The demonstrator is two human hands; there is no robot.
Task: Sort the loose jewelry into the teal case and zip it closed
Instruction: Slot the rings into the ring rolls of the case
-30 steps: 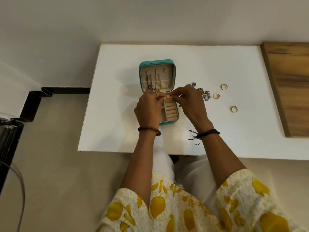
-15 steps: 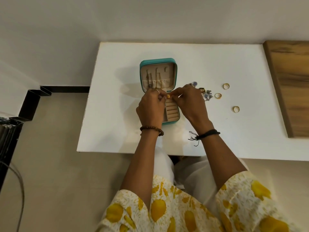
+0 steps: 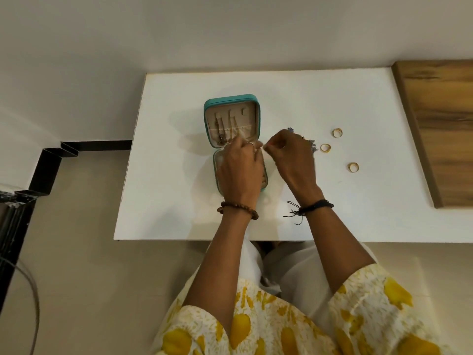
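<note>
The teal case [image 3: 207, 116] lies open on the white table [image 3: 332, 213], its beige lid showing hooks and a pocket with chains. My left hand [image 3: 236, 172] covers most of the ring-roll base [image 3: 265, 181]. My right hand [image 3: 294, 160] is just right of the case. Both hands pinch their fingertips together over the case's hinge line, almost touching. The small gold piece they held a moment ago is hidden between the fingers. Three gold rings [image 3: 325, 147] lie loose to the right. Blue-flowered jewelry [image 3: 290, 129] peeks out behind my right hand.
A wooden board [image 3: 440, 129] lies along the table's right side. The table's near edge runs just below my wrists, and its left edge drops to the floor. A black frame [image 3: 46, 165] and a cable [image 3: 33, 298] are at the far left.
The small gold piece seen between my fingertips earlier is out of sight now. My right hand has shifted slightly right, and my left hand lies lower over the case base.
</note>
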